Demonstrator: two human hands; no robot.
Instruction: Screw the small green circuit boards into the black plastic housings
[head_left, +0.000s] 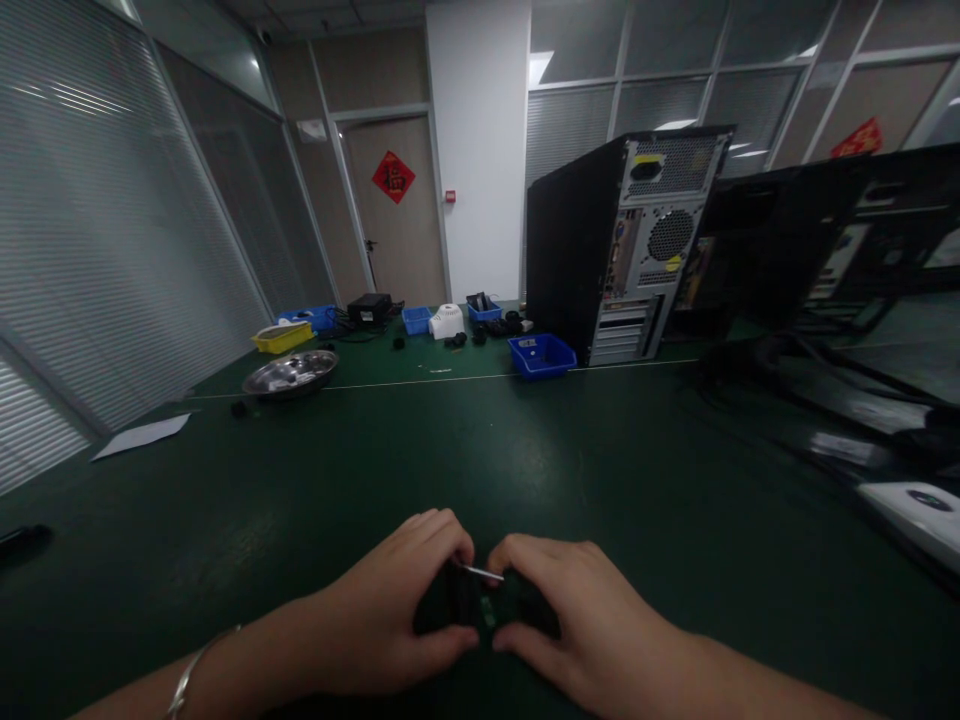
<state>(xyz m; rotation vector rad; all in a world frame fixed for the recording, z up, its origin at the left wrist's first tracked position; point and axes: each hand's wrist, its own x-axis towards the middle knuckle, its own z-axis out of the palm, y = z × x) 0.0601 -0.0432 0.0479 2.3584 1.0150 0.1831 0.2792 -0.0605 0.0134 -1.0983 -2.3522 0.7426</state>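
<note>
Low in the head view, my left hand (397,600) and my right hand (577,610) face each other over the green table (360,470). Between their fingertips is a small dark object (469,598), blurred and hard to make out, with a thin silvery strip (484,573) along its top. The fingers and thumb of my left hand curl round its left side. Those of my right hand curl in at its right side, with the fingertips by the end of the strip.
A blue bin (541,360) stands beside a black computer tower (577,240). Further left are a metal bowl (291,374), a yellow tray (283,338) and a white sheet (142,436). Cables and a white device (919,510) lie at the right.
</note>
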